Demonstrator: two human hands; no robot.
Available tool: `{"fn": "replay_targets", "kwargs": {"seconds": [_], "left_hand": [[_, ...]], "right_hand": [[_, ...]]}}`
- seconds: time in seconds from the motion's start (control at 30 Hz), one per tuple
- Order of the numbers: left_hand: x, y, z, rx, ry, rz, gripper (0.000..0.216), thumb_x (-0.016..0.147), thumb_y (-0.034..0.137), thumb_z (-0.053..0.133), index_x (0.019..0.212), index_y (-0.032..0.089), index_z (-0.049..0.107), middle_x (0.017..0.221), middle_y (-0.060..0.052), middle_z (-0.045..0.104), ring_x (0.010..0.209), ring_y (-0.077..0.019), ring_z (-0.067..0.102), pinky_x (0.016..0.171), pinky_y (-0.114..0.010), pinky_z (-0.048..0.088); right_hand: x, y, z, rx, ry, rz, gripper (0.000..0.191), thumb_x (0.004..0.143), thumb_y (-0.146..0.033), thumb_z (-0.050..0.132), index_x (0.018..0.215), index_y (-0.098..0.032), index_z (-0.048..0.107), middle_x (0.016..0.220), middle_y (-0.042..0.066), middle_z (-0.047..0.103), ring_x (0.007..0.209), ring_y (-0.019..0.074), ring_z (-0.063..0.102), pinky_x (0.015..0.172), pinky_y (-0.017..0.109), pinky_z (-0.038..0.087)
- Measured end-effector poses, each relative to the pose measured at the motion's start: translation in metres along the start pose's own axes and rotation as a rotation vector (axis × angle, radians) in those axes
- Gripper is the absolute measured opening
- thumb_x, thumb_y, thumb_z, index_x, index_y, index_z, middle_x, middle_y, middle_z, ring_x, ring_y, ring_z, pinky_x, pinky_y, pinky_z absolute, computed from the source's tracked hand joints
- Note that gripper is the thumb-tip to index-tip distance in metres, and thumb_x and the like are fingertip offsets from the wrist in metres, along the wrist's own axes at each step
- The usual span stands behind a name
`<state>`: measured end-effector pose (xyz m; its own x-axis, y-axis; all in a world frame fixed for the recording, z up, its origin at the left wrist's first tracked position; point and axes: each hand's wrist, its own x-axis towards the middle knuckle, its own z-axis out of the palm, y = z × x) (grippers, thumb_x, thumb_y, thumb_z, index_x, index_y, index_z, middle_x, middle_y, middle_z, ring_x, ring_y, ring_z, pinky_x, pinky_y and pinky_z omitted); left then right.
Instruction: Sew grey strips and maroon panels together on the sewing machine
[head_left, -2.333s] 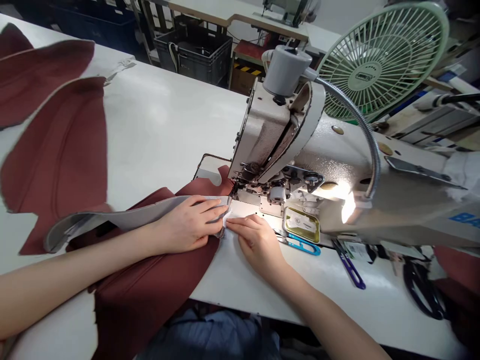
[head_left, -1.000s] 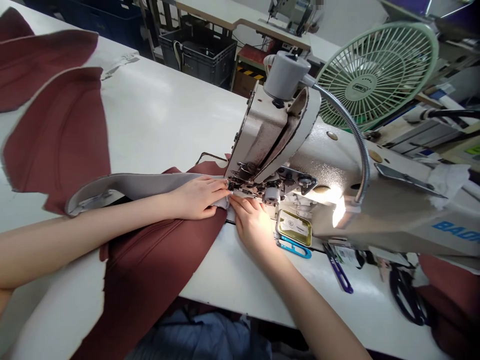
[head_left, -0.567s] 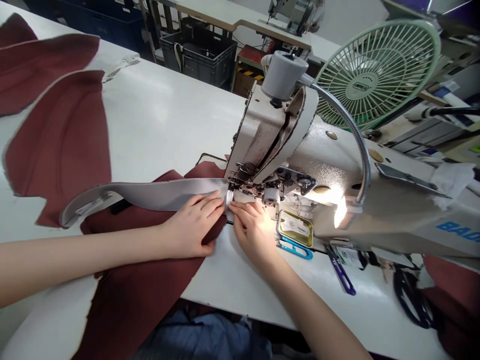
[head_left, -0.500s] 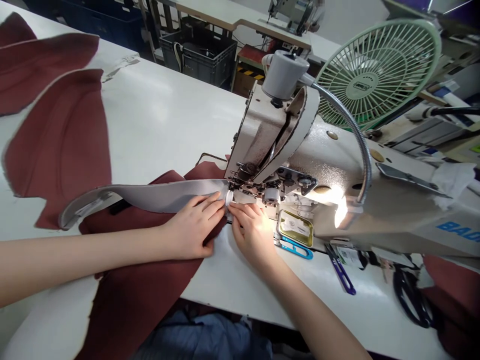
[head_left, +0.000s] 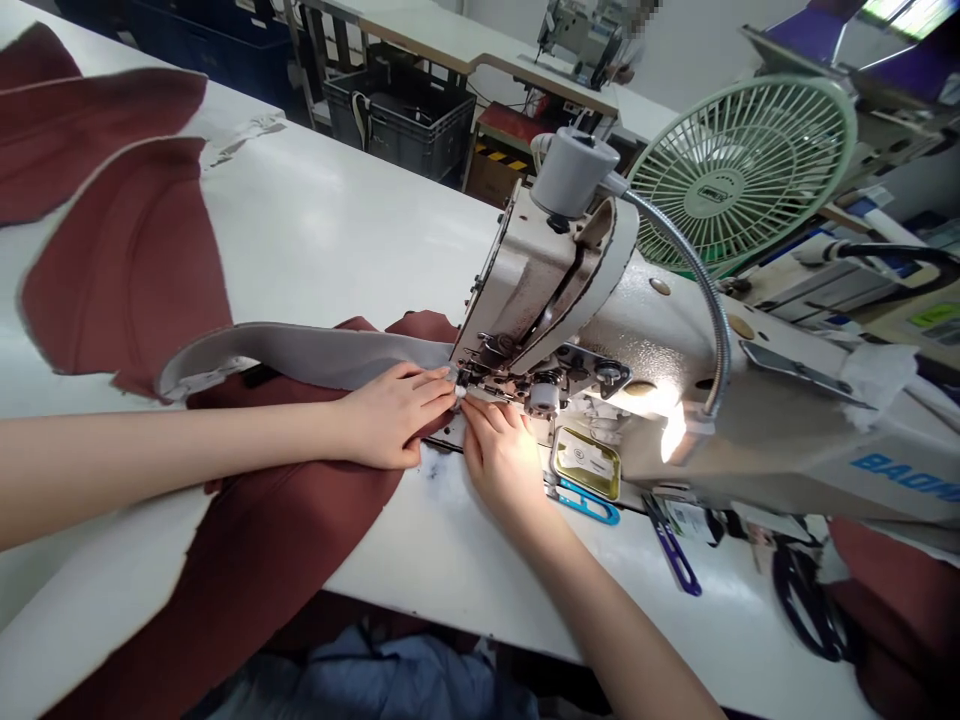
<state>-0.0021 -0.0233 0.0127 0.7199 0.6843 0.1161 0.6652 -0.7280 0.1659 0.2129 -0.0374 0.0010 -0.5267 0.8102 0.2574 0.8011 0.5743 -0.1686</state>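
Observation:
A cream sewing machine [head_left: 570, 290] stands on a white table [head_left: 337, 230]. A dark red fabric piece [head_left: 277, 530] with a grey folded-over edge [head_left: 300, 352] runs from the left up to the presser foot [head_left: 472, 375]. My left hand [head_left: 390, 415] lies on the fabric, fingers pressed together at the grey edge right by the foot. My right hand [head_left: 499, 450] sits just right of it, fingertips pinching a small white bit of the fabric's edge at the foot.
More dark red cut pieces [head_left: 127, 270] lie at the table's far left. A small gold tin [head_left: 587, 463], blue snips [head_left: 592, 505] and purple snips [head_left: 675, 555] lie under the machine arm. A green fan [head_left: 735, 175] stands behind; a black crate [head_left: 397, 120] sits beyond the table.
Both hands have slid forward with the fabric, closer to the presser foot. The grey edge now lies higher on the table, and the view has shifted slightly.

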Motion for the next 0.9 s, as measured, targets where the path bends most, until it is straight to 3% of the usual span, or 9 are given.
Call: {"fn": "replay_targets", "kwargs": {"seconds": [0.47, 0.9], "left_hand": [[0.018, -0.025, -0.006, 0.055, 0.033, 0.109, 0.04, 0.076, 0.026, 0.054, 0.115, 0.017, 0.056, 0.126, -0.012, 0.059, 0.124, -0.0283, 0.049, 0.103, -0.041, 0.034], [0.013, -0.027, -0.003, 0.039, 0.052, 0.114, 0.034, 0.077, 0.027, 0.057, 0.11, 0.018, 0.059, 0.127, -0.012, 0.06, 0.133, -0.0286, 0.043, 0.106, -0.04, 0.032]], "right_hand": [[0.002, -0.001, 0.002, -0.035, -0.01, 0.041, 0.041, 0.092, -0.016, 0.047, 0.131, -0.015, 0.058, 0.131, 0.009, 0.061, 0.11, 0.0273, 0.053, 0.093, 0.042, 0.043], [0.001, 0.003, 0.006, 0.037, 0.058, -0.021, 0.038, 0.093, -0.018, 0.046, 0.128, -0.02, 0.06, 0.126, 0.009, 0.063, 0.112, 0.0268, 0.054, 0.098, 0.044, 0.043]]}}
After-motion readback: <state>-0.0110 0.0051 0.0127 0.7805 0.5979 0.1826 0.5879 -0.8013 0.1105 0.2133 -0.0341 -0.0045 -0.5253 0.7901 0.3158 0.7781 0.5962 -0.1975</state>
